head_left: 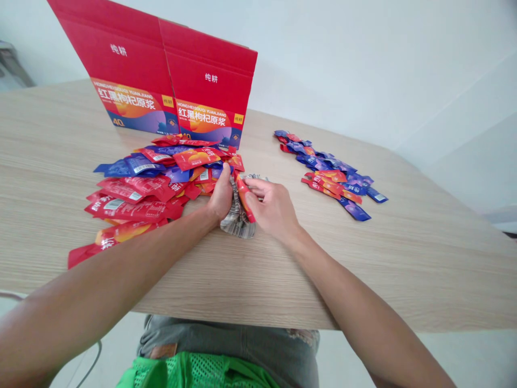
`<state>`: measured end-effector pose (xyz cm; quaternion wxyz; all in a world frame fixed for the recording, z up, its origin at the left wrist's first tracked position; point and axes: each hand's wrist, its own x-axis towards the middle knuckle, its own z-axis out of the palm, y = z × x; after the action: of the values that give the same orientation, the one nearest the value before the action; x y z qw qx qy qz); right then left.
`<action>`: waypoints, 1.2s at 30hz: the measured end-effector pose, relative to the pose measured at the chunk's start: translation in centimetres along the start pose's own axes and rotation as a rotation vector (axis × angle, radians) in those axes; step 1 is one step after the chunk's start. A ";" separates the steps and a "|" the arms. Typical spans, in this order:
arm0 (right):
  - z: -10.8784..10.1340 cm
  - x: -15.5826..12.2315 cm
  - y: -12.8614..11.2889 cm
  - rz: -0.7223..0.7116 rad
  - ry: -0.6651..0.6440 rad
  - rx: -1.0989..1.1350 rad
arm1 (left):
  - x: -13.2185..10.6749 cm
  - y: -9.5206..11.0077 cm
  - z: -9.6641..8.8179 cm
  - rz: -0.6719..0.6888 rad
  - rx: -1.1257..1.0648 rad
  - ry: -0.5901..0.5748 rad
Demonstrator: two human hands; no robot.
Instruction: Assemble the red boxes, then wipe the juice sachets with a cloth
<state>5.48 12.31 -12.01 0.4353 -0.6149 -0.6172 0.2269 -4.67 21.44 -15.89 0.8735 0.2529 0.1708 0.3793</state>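
Note:
My left hand (222, 195) is closed on a grey striped cloth (237, 226), just beside the pile's right edge. A red sachet (244, 198) lies against the cloth between my hands. My right hand (274, 207) pinches this sachet from the right, and some of the cloth shows behind its fingers. To the left spreads a heap of red and blue sachets (137, 188), a few partly hidden behind my left forearm.
An open red carton (205, 81) with printed panels stands upright behind the heap. On the right, a row of overlapping blue and red sachets (331, 167) runs across the wooden table (404, 258). A white wall rises behind the table.

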 end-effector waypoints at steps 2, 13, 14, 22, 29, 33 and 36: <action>-0.4 0.7 1.1 0.092 0.043 0.289 | -0.3 0.2 0.3 -0.027 -0.023 0.020; -0.4 1.6 3.1 -0.193 0.214 -0.357 | -0.6 0.0 1.0 -0.039 -0.075 -0.035; -0.3 1.4 2.8 -0.229 0.148 -0.451 | -0.5 0.0 1.0 -0.034 -0.080 -0.017; -0.1 0.4 -0.3 -0.182 -0.185 -0.832 | -0.7 0.1 1.3 -0.036 -0.042 0.024; 0.4 0.0 -1.0 -0.116 -0.173 -0.869 | -0.9 0.0 1.2 -0.020 0.008 0.013; 0.6 0.0 -1.0 -0.120 -0.126 -0.780 | -0.8 -0.1 1.1 0.004 -0.005 0.034; 0.3 0.1 -0.9 -0.101 -0.074 -0.635 | -0.8 -0.1 0.8 0.008 -0.018 0.049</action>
<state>4.74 12.34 -11.39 0.2095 -0.6800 -0.7022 0.0236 -4.69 20.55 -15.18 0.8697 0.2365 0.1878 0.3904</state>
